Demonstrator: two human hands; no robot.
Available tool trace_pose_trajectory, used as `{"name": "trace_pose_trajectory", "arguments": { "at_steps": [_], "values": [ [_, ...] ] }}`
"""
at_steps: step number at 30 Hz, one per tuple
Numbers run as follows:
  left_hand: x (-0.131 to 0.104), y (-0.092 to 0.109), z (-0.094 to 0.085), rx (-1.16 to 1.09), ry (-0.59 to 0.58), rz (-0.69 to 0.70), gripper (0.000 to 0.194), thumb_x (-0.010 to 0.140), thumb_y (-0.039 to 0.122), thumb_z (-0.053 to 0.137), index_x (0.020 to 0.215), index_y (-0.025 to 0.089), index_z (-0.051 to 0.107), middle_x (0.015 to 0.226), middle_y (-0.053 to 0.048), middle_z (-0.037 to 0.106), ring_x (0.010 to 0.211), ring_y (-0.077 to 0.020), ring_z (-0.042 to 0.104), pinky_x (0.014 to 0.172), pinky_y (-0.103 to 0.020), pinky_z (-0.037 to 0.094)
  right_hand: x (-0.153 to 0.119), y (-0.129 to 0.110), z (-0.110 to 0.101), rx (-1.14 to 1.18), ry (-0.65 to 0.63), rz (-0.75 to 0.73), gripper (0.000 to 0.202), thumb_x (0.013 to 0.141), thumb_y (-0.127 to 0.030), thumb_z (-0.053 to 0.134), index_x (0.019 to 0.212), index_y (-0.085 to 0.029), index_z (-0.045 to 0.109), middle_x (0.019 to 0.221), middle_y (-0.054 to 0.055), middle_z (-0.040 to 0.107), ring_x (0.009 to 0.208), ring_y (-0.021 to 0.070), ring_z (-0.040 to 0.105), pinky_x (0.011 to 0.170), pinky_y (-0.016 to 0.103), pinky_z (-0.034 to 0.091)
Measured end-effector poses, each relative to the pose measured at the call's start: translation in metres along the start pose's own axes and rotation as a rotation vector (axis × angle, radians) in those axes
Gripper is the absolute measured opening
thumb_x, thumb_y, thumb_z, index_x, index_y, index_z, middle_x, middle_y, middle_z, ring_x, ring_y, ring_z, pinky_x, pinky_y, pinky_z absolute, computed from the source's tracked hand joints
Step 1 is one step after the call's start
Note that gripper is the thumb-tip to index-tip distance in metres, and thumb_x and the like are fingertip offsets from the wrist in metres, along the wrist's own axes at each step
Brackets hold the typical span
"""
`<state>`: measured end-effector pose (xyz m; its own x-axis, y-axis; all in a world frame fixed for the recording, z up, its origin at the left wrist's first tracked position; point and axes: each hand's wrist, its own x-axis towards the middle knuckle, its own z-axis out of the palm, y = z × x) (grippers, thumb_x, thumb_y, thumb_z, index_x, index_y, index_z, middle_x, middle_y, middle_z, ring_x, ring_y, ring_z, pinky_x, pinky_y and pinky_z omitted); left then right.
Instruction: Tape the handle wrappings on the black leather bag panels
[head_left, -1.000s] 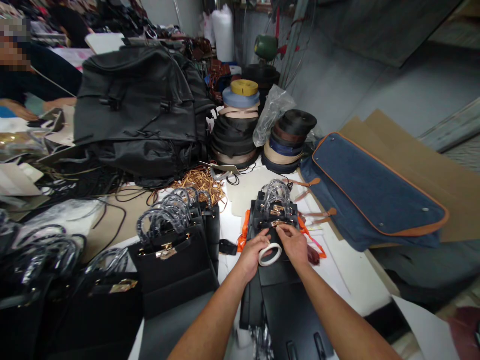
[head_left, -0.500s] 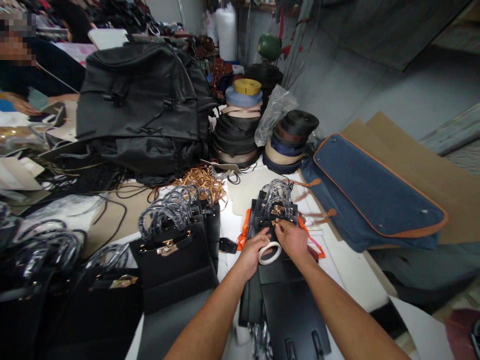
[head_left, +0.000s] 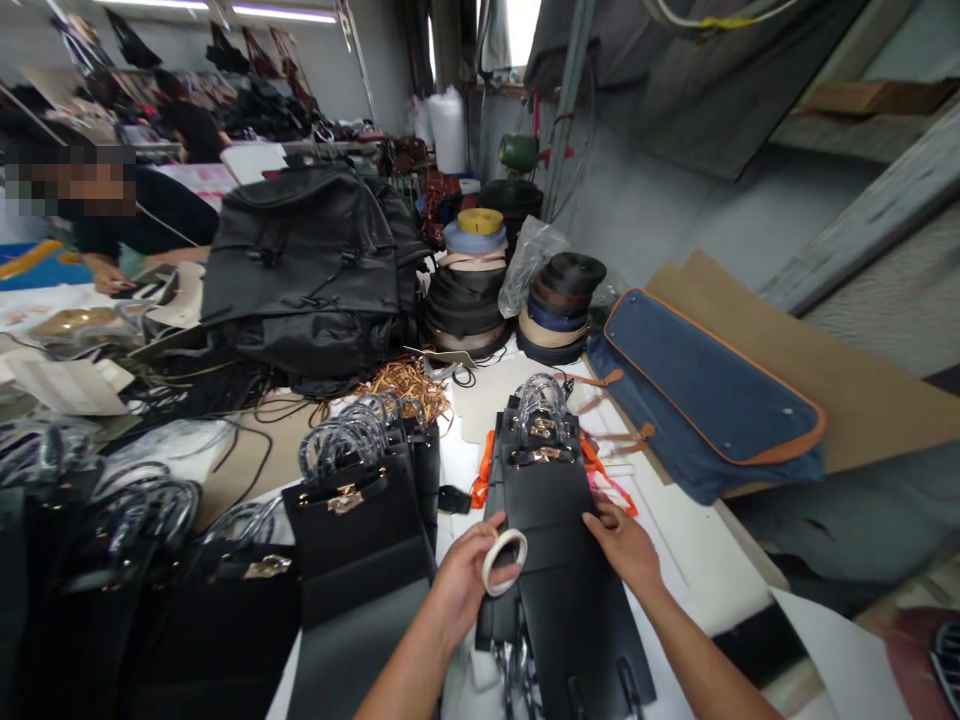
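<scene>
A roll of white tape (head_left: 505, 562) hangs on the fingers of my left hand (head_left: 466, 575), at the left edge of a black bag panel (head_left: 562, 540). My right hand (head_left: 624, 540) touches the panel's right edge, thumb and fingers around that edge. The panel lies on a stack of similar black bags, with gold clasps and plastic-wrapped handles (head_left: 541, 400) at the far end. Orange material (head_left: 484, 470) sticks out beside the stack. More black bags (head_left: 360, 540) with wrapped handles lie to the left.
Rolls of strap (head_left: 469, 290) stand in stacks at the back, beside a large black bag (head_left: 307, 260). A blue bag with orange trim (head_left: 705, 380) lies on cardboard at the right. Brown cords (head_left: 409, 385) are piled mid-table. A person (head_left: 135, 220) works at the far left.
My hands have moved apart and nearer to me, away from the clasp. My right hand is now at the panel's right edge. The view has tilted up.
</scene>
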<state>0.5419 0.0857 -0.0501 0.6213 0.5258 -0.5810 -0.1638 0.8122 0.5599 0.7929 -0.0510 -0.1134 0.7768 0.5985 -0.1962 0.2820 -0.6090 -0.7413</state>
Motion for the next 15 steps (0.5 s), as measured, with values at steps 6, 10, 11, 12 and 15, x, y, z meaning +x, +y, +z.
{"name": "trace_pose_trajectory", "arguments": {
  "at_steps": [6, 10, 11, 12, 15],
  "values": [
    [-0.043, -0.007, 0.008, -0.031, 0.094, -0.070, 0.004, 0.072, 0.020, 0.063, 0.071, 0.018, 0.059, 0.136, -0.007, 0.053, 0.107, -0.0258, 0.059, 0.065, -0.034, 0.059, -0.013, -0.030, -0.017, 0.327, -0.130, 0.011, 0.035, 0.071, -0.056, 0.062, 0.077, -0.023, 0.070, 0.068, 0.004, 0.072, 0.067, 0.0274, 0.068, 0.060, 0.037, 0.052],
    [-0.099, 0.008, 0.025, 0.041, 0.010, 0.090, 0.006, 0.073, 0.022, 0.064, 0.069, 0.018, 0.062, 0.126, -0.009, 0.059, 0.099, -0.0244, 0.062, 0.061, -0.030, 0.056, -0.035, -0.077, -0.051, 0.503, -0.292, -0.059, 0.032, 0.074, -0.054, 0.065, 0.085, -0.024, 0.067, 0.082, 0.004, 0.072, 0.080, 0.0266, 0.067, 0.071, 0.037, 0.053],
    [-0.116, 0.012, 0.029, 0.078, -0.008, 0.146, 0.008, 0.073, 0.023, 0.065, 0.068, 0.018, 0.063, 0.119, -0.009, 0.061, 0.091, -0.0226, 0.063, 0.059, -0.029, 0.055, -0.042, -0.090, -0.060, 0.544, -0.334, -0.072, 0.032, 0.074, -0.054, 0.066, 0.087, -0.024, 0.066, 0.084, 0.005, 0.072, 0.081, 0.0262, 0.067, 0.072, 0.037, 0.053],
    [-0.133, 0.016, 0.034, 0.113, -0.027, 0.199, 0.010, 0.072, 0.025, 0.066, 0.066, 0.018, 0.063, 0.109, -0.009, 0.063, 0.081, -0.0204, 0.062, 0.055, -0.028, 0.053, -0.049, -0.105, -0.068, 0.593, -0.382, -0.083, 0.032, 0.075, -0.053, 0.066, 0.089, -0.025, 0.065, 0.086, 0.006, 0.072, 0.080, 0.0258, 0.067, 0.073, 0.036, 0.053],
    [-0.183, 0.024, 0.046, 0.177, -0.104, 0.321, 0.016, 0.070, 0.034, 0.072, 0.064, 0.020, 0.066, 0.084, -0.006, 0.059, 0.060, -0.0152, 0.054, 0.050, -0.029, 0.046, -0.070, -0.151, -0.083, 0.758, -0.531, -0.097, 0.032, 0.076, -0.051, 0.068, 0.091, -0.024, 0.062, 0.085, 0.007, 0.071, 0.074, 0.0239, 0.066, 0.069, 0.035, 0.053]
  ]
}}
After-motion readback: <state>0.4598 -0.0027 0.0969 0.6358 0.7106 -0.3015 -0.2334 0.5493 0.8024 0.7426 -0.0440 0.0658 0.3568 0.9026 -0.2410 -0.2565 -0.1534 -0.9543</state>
